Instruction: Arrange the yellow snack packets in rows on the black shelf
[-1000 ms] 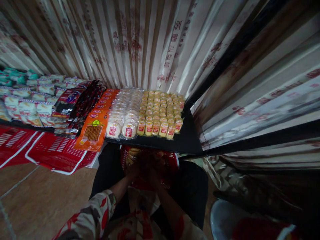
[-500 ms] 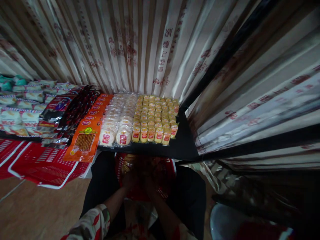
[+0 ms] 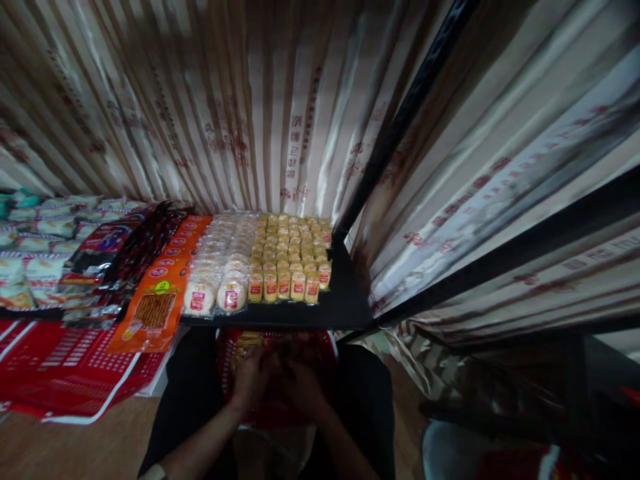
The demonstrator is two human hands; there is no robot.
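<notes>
A: Where are the hands working?

B: Both are dipping into the red plastic basket with perforated walls (image 3: 280, 417), which is sitting between the person's legs, just below the black shelf (image 3: 345, 297). The left hand (image 3: 250, 380) is resting beside some pale golden packets (image 3: 247, 342) at the basket's left side; the right hand (image 3: 303, 387) is bending inward close by.

A: Are they gripping anything?

B: Shadow is hiding the fingertips, so I'm not able to tell whether either hand is closing on something or staying open.

A: How are you expecting those golden packets to handle?

B: I'm guessing light, with slick wrapping that is sliding easily under dry fingers. If the contents are crisp, squeezing is risking crumbs, so I'm favouring a gentle pinch on the sides, or on a wrapper edge if one is showing.

A: And the basket?

B: Its walls are looking thin and slightly springy, but firmer than the packets. For steadying it, I'm picking the rim on opposite sides, where the load is balancing better.
</notes>
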